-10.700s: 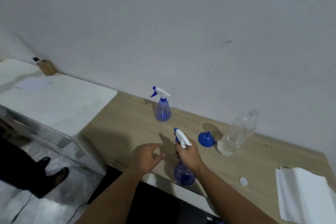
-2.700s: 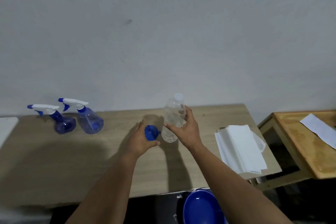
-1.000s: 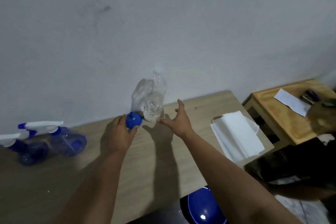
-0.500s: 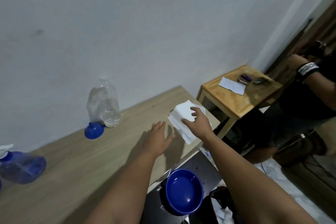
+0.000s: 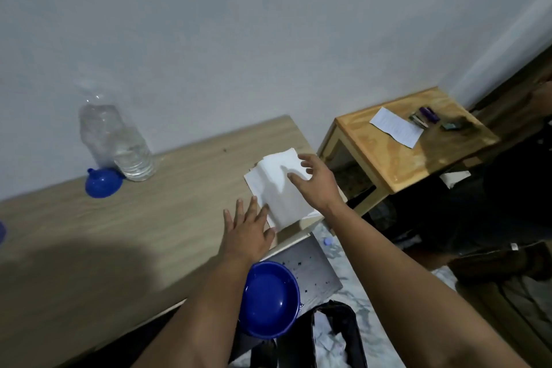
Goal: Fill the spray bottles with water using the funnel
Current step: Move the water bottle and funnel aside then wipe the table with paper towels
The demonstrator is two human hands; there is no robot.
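Head view, the only one. Both hands are at the stack of napkins point(image 5: 282, 188) near the right end of the table point(image 5: 119, 233). The left hand point(image 5: 248, 233) lies flat with straight fingers, its fingertips at the stack's near left edge and gripping nothing. The right hand point(image 5: 316, 182) hovers over the top sheet with fingers spread and loosely bent; whether it touches or pinches the paper I cannot tell (the sheet under it is blurred).

The funnel point(image 5: 103, 182) lies on the table at the left, touching or just beside the water bottle point(image 5: 119, 143), which stands upright by the wall with water only in its lower part. Neither is in a hand. Of the spray bottles, only a blue sliver at the far left edge might be one, too little to say.

As a judgement: no pouring is under way, and with both hands on the napkins this looks like wiping or tidying, not filling. How full the spray bottles are cannot be read from here, so what remains is uncertain.

Counts: one funnel, one water bottle, one stack of napkins, one blue bowl point(image 5: 268, 299) below the table edge, one small cap point(image 5: 327, 241) on the floor, one side table point(image 5: 418, 140) bearing one slip of paper point(image 5: 395, 127) and a few small dark items.
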